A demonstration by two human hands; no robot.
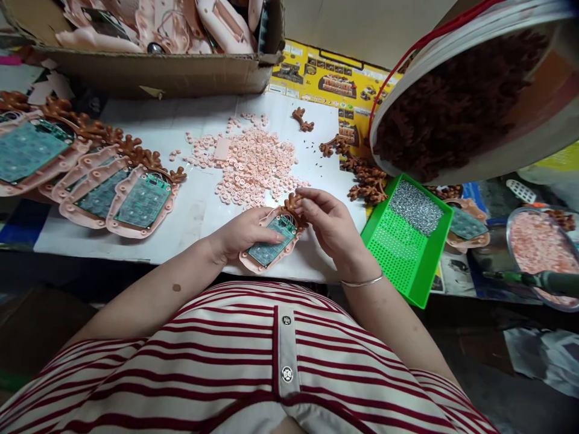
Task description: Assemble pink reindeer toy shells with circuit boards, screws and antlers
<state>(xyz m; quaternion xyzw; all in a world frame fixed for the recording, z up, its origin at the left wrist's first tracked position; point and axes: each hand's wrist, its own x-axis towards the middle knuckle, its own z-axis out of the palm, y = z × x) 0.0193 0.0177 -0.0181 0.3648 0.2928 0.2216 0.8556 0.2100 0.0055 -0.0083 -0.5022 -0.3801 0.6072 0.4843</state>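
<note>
My left hand (253,232) grips a pink plastic toy shell (253,263), its thumb lying over the green circuit board (270,246) inside. At the shell's top end, my right hand (326,223) pinches a brown antler-shaped piece (292,201) between thumb and fingers. Whether that piece is seated in the shell I cannot tell, as the fingers cover part of it. Just beyond my hands lies a heap of small pink plastic parts (253,160). Several similar shells with boards and brown antlers (140,202) lie overlapped at the left.
A green perforated basket (393,253) of small metal screws (416,207) stands at right. Behind it, a tilted white bucket (488,172) holds brown pieces. A cardboard box (158,75) of pink shells is at back left. A screwdriver-like tool (549,282) juts in beside a bowl of pink parts (543,247).
</note>
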